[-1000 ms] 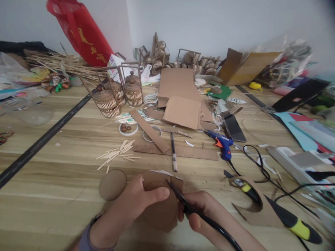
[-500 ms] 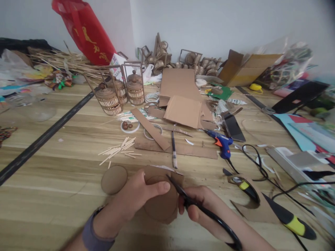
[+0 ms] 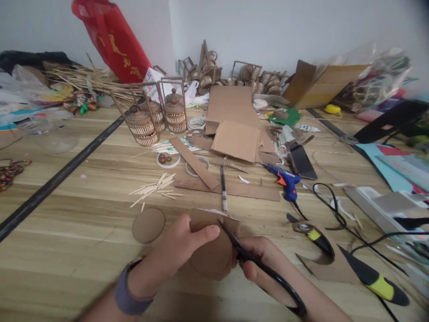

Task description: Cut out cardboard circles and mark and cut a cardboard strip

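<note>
A piece of brown cardboard (image 3: 209, 257) with a circle drawn on it is gripped by my left hand (image 3: 182, 243), thumb on top and fingers hidden beneath. My right hand (image 3: 259, 257) is closed around black-handled scissors (image 3: 268, 273), whose blades lie at the cardboard's upper right, near the drawn line. Left of my left hand, a cut cardboard disc (image 3: 149, 225) lies flat on the table. Short wooden sticks (image 3: 156, 188) are scattered beyond it. A pen (image 3: 224, 188) lies just past the cardboard.
A blue glue gun (image 3: 284, 179) with a black cord lies to the right. Near it are a cardboard offcut (image 3: 335, 264) and a yellow-and-black tool (image 3: 378, 284). Several small bamboo lanterns (image 3: 174, 114) stand farther back, left of stacked cardboard (image 3: 236, 141). A red bag (image 3: 114, 42) leans behind.
The whole view has shifted slightly, so most things sit a little further right. My hands keep the same hold on the cardboard and scissors, with the blades still at its upper right.
</note>
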The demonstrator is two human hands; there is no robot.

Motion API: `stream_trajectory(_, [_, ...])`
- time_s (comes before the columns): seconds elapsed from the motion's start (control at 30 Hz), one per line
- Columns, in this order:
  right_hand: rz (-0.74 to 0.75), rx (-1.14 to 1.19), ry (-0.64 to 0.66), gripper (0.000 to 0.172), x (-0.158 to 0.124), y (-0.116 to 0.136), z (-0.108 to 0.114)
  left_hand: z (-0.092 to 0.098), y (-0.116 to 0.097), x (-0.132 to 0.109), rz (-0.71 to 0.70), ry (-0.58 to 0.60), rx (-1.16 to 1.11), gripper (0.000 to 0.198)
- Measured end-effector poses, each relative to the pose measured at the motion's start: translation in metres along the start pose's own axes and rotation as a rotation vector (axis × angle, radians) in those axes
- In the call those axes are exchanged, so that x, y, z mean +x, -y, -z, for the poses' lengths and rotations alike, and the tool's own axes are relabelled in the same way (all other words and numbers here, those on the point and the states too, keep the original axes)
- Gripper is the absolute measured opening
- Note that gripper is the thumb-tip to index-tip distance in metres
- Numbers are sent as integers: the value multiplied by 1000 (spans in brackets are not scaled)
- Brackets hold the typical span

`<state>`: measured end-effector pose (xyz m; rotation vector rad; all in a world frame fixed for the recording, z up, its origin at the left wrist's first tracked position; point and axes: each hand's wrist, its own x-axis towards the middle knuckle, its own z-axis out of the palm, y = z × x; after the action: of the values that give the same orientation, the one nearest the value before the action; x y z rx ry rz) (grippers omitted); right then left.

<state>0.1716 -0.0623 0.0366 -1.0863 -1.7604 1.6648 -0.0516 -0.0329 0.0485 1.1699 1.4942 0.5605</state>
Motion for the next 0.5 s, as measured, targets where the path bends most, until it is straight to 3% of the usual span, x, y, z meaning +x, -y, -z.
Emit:
stream_trajectory(0.07, [8, 11, 1, 74, 0, -2, 1, 0, -1, -1, 1, -19, 28, 51])
stream_trajectory(0.37, [-20, -7, -14, 78, 0, 0, 4, 2, -9, -3, -156, 130, -4, 40])
stream_trajectory(0.5, [18, -41, -23, 79, 1, 5, 3, 1, -7, -3, -155, 149, 25, 40])
